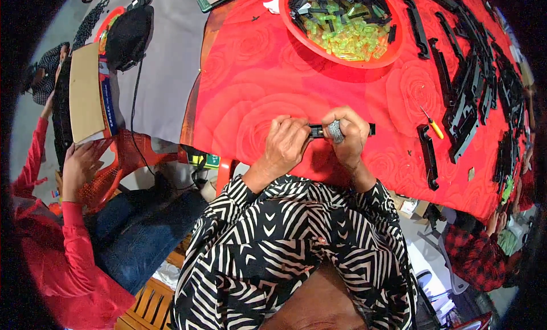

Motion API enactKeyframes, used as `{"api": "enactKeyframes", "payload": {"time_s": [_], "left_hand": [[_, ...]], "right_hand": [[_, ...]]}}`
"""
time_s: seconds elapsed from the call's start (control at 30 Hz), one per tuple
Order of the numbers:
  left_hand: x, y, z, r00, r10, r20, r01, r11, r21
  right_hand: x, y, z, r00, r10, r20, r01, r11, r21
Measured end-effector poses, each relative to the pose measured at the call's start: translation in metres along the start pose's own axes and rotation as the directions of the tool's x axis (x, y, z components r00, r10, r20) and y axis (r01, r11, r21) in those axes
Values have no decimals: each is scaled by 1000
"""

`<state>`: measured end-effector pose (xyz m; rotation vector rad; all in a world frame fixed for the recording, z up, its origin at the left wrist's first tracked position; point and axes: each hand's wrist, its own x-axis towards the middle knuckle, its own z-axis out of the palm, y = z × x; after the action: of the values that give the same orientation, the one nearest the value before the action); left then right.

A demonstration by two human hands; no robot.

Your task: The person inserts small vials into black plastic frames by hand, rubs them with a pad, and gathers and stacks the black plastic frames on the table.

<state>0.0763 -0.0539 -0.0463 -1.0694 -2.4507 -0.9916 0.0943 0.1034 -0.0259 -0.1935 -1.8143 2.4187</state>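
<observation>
A long, narrow black plastic part lies level between my hands, just above the red tablecloth. My left hand is closed round its left end, fingers bent over the top. On its right half, my right hand is closed too, pressing down with the thumb side. Grey tape wraps one digit of that hand. The part's right tip sticks out beyond the right hand. Whether a smaller piece sits under my right fingers is hidden.
An orange-red basin of yellow-green and black small pieces stands at the far side. Many black strips pile up at right, beside a yellow-handled screwdriver. At left, a co-worker's hand touches a cardboard box; a black cable hangs nearby.
</observation>
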Motion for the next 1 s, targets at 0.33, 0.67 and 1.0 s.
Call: {"api": "enactKeyframes", "payload": {"time_s": [0.33,0.67,1.0], "left_hand": [[-2,-1,2,1000,18,-6,-18,1000,10],[2,-4,0,1000,28,5,-28,999,15],[-5,-2,3,999,46,8,-46,999,17]], "right_hand": [[2,0,1,996,-20,89,33,988,-152],[32,-63,-54,929,-305,-211,358,885,296],[45,-86,-71,987,-132,-87,75,873,-482]]}}
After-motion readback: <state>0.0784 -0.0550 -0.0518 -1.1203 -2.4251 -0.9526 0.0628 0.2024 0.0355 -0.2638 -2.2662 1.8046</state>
